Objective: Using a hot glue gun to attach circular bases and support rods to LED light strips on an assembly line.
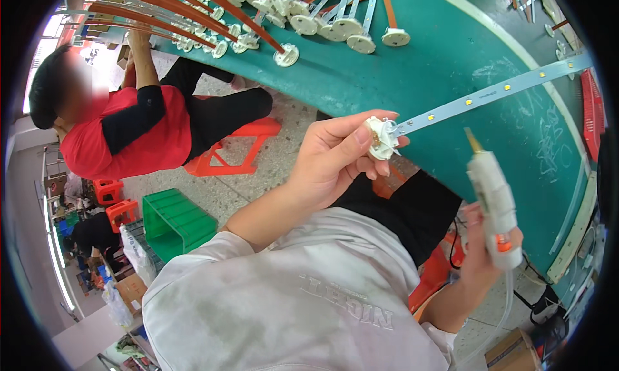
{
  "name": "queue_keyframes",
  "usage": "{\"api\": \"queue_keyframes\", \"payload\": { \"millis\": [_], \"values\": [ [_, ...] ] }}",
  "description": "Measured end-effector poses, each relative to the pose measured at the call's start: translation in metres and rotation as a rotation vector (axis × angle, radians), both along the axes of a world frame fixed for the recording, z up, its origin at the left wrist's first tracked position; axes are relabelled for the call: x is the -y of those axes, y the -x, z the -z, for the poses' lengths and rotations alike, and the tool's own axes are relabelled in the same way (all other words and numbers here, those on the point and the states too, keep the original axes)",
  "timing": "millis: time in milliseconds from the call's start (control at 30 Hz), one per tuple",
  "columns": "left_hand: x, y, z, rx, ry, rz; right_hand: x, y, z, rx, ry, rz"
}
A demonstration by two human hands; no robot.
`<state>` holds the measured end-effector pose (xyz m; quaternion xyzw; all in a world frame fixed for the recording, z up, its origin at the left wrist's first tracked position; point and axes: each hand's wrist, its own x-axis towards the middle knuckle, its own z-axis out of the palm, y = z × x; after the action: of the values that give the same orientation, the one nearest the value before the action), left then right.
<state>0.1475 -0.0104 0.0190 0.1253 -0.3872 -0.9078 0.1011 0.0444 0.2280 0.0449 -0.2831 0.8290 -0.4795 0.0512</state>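
End cap (380, 137) on LED strip (490, 95), over bench (412, 74) edge: my left hand (335, 155) is pinching it; right hand (493, 242) is gripping glue gun (493, 200). Next, I judge: nozzle to the cap joint.

Right hand (480, 255) sits mostly behind the white glue gun (493, 203), fingers barely showing; the gun's clear hose (496, 319) runs off the lower rim; the LED strip (490, 93) vanishes at the right edge; the end cap (380, 137) hides its near tip; co-worker's face is blurred.
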Motion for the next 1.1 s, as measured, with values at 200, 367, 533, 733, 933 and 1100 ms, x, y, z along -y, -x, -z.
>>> {"api": "queue_keyframes", "payload": {
  "millis": [200, 367, 533, 733, 933, 1100],
  "values": [
    [0.008, 0.019, -0.002, -0.006, 0.043, -0.080, -0.017, 0.104, -0.004, -0.470, -0.597, 0.416],
    [0.015, 0.036, 0.001, -0.038, 0.024, -0.038, -0.049, 0.162, 0.017, -0.560, -0.865, 0.434],
    [0.015, 0.058, 0.007, -0.023, -0.009, 0.032, -0.055, 0.159, 0.009, -0.361, -0.680, 0.403],
    [0.003, 0.078, 0.007, -0.016, 0.166, 0.175, 0.034, 0.086, -0.042, 0.114, 0.030, 0.107],
    [-0.011, 0.099, 0.004, -0.044, 0.107, 0.319, 0.055, 0.097, -0.040, 0.068, 0.127, -0.173],
    [0.003, 0.103, 0.018, -0.082, 0.474, 0.058, 0.061, 0.189, -0.056, -0.419, -0.120, 0.128]
  ]
}}
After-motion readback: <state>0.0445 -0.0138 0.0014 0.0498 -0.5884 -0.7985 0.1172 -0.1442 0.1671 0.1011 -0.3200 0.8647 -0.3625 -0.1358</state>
